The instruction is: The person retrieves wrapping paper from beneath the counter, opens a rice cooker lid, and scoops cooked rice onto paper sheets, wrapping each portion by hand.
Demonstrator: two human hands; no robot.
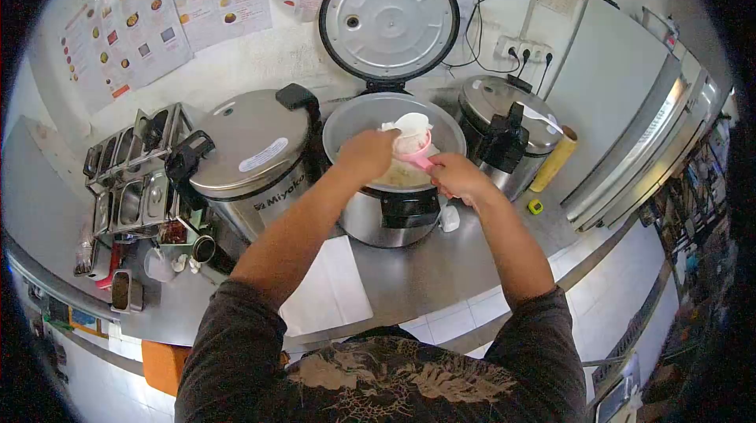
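Over the open rice cooker (346, 120), my right hand (463, 179) is closed round the handle of a pink scoop (421, 160). The bowl of that scoop holds white rice. My left hand (368, 157) is closed on what looks like a white rice paddle (413, 122), its rounded head against the top of the scoop. My fingers hide most of the paddle's grip. Pale rice (402, 176) shows low inside the pot beneath both hands. The cooker's lid (391, 21) stands raised behind it.
A large shut Miyako cooker (252, 147) stands left, and a smaller shut cooker (504, 108) right with a white utensil on its lid. Metal containers (130, 206) sit far left. White paper (327, 285) lies in front. A yellow roll (554, 159) leans near the fridge (614, 100).
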